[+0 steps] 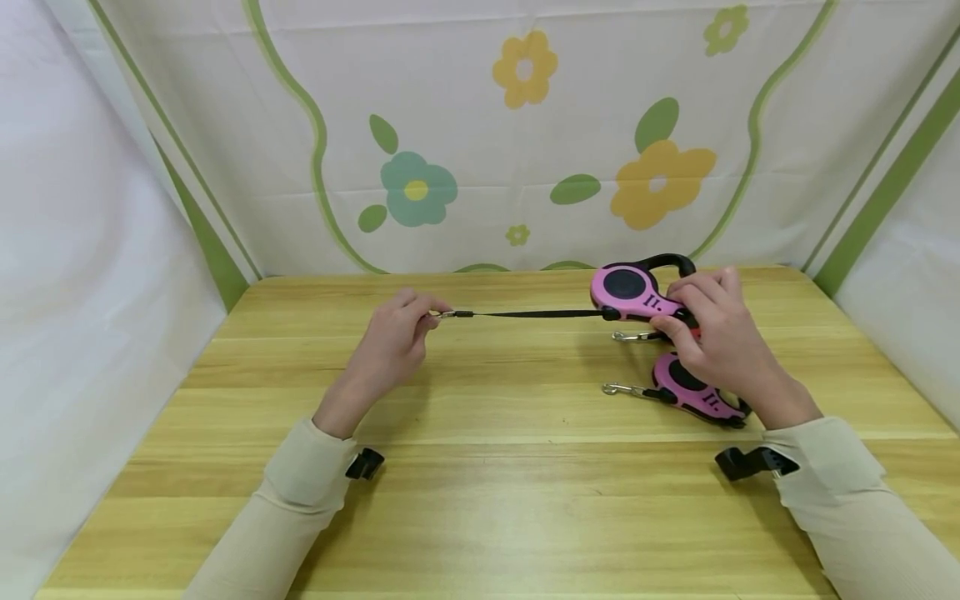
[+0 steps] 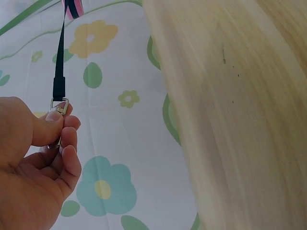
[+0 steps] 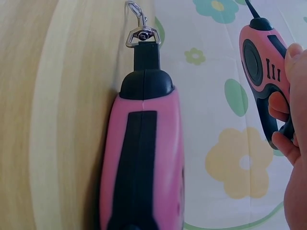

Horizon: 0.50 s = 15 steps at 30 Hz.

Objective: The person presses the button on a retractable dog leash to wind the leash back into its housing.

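Observation:
A pink and black retractable dog leash (image 1: 624,283) is in my right hand (image 1: 720,333), which grips it by its handle; the right wrist view also shows the held leash (image 3: 259,62). Its black strap (image 1: 536,314) stretches out leftwards, nearly straight. At the strap's end, my left hand (image 1: 390,342) pinches the metal clip (image 2: 58,106) between thumb and fingers. Below the right hand, a second pink leash (image 1: 686,387) lies on the table, its metal clip (image 1: 618,389) pointing left. Another metal clip (image 1: 630,337) shows between the two; what it joins is mostly hidden by the right hand.
The wooden table (image 1: 495,517) extends under both arms. Behind it hangs a white cloth (image 1: 480,108) with printed flowers, and white cloth also lines both sides. Each sleeve cuff carries a black camera mount (image 1: 365,463).

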### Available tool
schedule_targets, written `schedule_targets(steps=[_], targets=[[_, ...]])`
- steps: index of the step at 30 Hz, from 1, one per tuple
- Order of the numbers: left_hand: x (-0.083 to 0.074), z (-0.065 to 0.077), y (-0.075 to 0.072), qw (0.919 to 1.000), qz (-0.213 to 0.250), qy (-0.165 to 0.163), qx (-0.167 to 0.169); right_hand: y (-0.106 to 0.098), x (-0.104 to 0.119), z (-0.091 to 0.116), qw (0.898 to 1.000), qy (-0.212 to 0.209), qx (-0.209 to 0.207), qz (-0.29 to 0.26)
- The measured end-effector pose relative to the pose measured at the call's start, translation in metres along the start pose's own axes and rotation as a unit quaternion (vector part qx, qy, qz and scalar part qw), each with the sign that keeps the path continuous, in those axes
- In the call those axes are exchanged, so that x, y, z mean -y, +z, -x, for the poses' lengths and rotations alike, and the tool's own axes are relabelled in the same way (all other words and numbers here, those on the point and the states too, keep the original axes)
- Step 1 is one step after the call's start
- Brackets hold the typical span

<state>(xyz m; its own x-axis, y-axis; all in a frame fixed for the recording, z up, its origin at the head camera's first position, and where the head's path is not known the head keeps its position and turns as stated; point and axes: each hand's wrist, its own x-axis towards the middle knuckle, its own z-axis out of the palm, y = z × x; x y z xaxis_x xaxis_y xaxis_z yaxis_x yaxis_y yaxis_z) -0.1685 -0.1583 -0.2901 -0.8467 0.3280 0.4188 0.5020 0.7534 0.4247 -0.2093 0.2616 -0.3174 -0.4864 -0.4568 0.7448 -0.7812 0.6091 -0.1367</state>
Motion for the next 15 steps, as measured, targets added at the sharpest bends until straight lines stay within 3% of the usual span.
schedule_targets(steps=[15], targets=[[-0.0020, 0.0003, -0.0015, 1.0000, 0.004, -0.006, -0.004, 0.0034, -0.0010, -0.0004, 0.999, -0.013, -0.028, -0.009]])
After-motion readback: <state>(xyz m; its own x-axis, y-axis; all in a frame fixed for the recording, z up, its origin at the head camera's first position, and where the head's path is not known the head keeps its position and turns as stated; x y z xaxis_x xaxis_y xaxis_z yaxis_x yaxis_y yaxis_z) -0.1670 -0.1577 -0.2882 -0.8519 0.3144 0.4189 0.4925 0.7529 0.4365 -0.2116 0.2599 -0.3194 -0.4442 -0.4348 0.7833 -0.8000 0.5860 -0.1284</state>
